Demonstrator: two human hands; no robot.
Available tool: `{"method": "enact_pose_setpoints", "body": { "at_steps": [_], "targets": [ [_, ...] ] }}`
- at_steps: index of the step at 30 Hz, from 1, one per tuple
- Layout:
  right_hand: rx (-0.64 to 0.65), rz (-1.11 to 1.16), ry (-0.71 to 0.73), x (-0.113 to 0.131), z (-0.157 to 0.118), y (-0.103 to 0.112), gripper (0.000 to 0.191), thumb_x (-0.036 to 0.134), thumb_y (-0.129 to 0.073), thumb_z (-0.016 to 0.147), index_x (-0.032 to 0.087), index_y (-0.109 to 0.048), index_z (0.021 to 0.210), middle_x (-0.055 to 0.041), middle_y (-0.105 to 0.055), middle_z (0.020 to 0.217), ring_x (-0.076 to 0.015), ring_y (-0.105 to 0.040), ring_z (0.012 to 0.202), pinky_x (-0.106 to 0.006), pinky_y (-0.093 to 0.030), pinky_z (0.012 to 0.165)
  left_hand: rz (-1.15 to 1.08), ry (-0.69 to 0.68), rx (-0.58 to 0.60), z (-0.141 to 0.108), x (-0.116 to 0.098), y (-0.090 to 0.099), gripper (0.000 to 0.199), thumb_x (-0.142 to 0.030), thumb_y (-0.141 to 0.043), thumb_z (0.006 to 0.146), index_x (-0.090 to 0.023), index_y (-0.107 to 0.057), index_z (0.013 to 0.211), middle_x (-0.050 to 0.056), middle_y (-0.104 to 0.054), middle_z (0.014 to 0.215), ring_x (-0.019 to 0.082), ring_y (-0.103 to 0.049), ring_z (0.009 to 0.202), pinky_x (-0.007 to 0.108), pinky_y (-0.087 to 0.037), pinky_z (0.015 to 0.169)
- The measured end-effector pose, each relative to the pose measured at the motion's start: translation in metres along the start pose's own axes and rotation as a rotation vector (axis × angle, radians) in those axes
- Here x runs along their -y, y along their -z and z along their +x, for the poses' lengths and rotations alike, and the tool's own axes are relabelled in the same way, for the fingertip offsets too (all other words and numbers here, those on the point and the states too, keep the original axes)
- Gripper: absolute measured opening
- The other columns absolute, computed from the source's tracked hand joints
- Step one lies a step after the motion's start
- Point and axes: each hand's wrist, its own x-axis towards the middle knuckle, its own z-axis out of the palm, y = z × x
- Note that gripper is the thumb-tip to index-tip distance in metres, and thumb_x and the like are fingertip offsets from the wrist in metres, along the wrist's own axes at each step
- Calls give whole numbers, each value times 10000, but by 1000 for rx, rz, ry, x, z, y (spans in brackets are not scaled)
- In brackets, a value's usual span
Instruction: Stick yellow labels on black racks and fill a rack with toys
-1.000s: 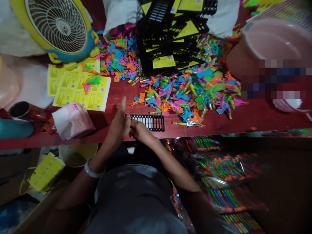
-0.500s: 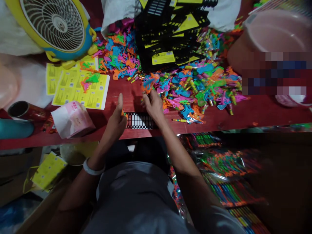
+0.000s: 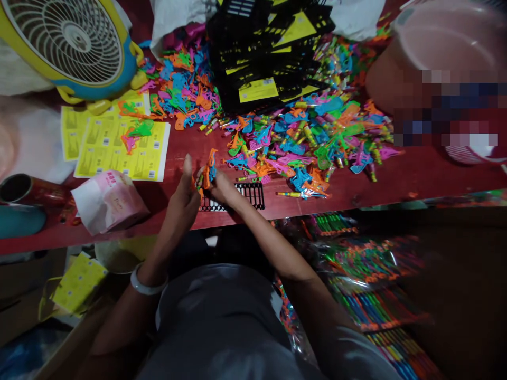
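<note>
My right hand [image 3: 224, 189] is closed on an orange and blue plastic toy [image 3: 210, 168], held upright close to my other hand. Thumb raised, my left hand [image 3: 184, 196] is curled around small orange and green plastic pieces [image 3: 199, 184], mostly hidden by the fingers. Under both hands a black plastic lattice frame [image 3: 253, 195] lies flat at the table's front edge, partly covered by my right hand and wrist. Beyond my right hand spreads a heap of coloured plastic toys [image 3: 301, 134], some pieces with yellow tube-like parts.
Black frames with yellow cards [image 3: 259, 91] are piled at the back. Left are a fan [image 3: 75, 39], yellow printed sheets [image 3: 122, 150], a tissue pack [image 3: 113, 203] and a dark red can [image 3: 35, 190]. A pink basin [image 3: 443, 42] stands right. Bagged toys [image 3: 368, 264] lie below the table edge.
My right hand has come left from the toy heap to my left hand, bringing the orange and blue toy. My left hand stays near the frame's left end. The view has shifted slightly.
</note>
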Motion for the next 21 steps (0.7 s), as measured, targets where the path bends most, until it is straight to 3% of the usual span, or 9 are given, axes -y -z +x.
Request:
{"method": "enact_pose_setpoints", "body": {
  "at_steps": [4, 10, 16, 21],
  "targets": [
    [-2, -220, 53, 4, -11, -5, 345, 62, -458, 830, 177, -577, 1133, -129, -695, 1118, -258, -674, 1044, -418, -554, 962, -10, -21, 40, -1, 8, -1, 745, -408, -457, 1031, -247, -121, 1677, 86, -329, 1701, 255, -494, 1448, 414, -434, 1180],
    [42, -264, 47, 6, -17, -9, 405, 77, -460, 882, 149, -515, 1277, -161, -675, 1184, -264, -667, 1091, -411, -557, 959, -86, -81, 66, -2, 18, -2, 722, -398, -452, 1032, -297, -136, 1673, 26, -234, 1741, 236, -237, 1600, 417, -258, 1281],
    [19, -309, -38, 19, -18, -17, 313, 128, -512, 929, 182, -565, 1233, -131, -673, 1160, -265, -676, 1075, -393, -569, 918, -96, -41, 110, -5, -2, 1, 755, -319, -476, 1018, -277, -112, 1678, 27, -147, 1760, 217, -140, 1619, 412, -165, 1310],
    [2, -333, -21, 16, -21, -14, 395, 61, -513, 864, 179, -549, 1239, -138, -670, 1173, -267, -668, 1083, -398, -572, 919, -56, -43, 130, -6, -2, 3, 788, -227, -470, 998, -283, -77, 1679, 45, -174, 1755, 215, -218, 1604, 416, -195, 1303]
  ]
}}
